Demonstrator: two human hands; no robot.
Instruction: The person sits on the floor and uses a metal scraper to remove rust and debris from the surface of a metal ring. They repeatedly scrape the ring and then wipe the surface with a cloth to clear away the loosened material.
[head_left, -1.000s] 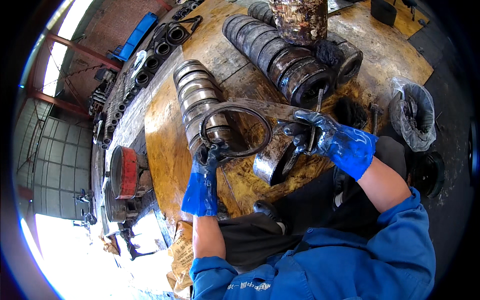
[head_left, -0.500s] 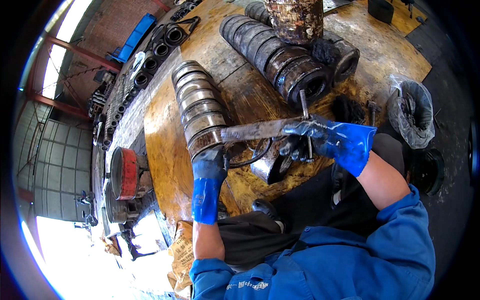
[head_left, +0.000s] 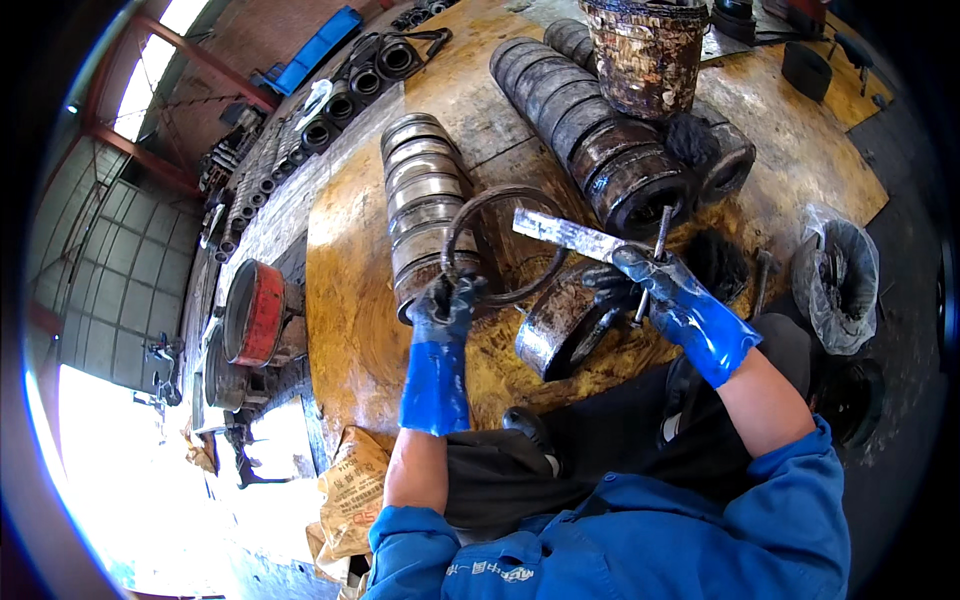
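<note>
My left hand [head_left: 440, 325], in a blue rubber glove with a blackened palm, grips a thin dark metal ring [head_left: 510, 193] by its near left rim and holds it up tilted. My right hand [head_left: 680, 310], gloved alike, is closed on a flat scraper bar [head_left: 565, 236] with a rod crossing it. The bar's light, smeared end points left, close to the ring's right side. Beneath the right hand a short, thick metal cylinder [head_left: 550, 330] lies on its side. Behind my left hand runs a row of shiny metal rings [head_left: 425, 212].
A row of dark, oily rings [head_left: 580, 125] lies beyond, beside a grimy bucket [head_left: 650, 60] and a black fibrous clump [head_left: 693, 140]. At right are a hammer [head_left: 763, 280] and a clear plastic bag [head_left: 860, 285]. A paper sack [head_left: 350, 490] and a red-banded drum [head_left: 260, 315] stand left.
The ring has come up and turned, its full circle now facing me. The scraper has swung and drawn back right, away from my left hand. The view has shifted slightly.
</note>
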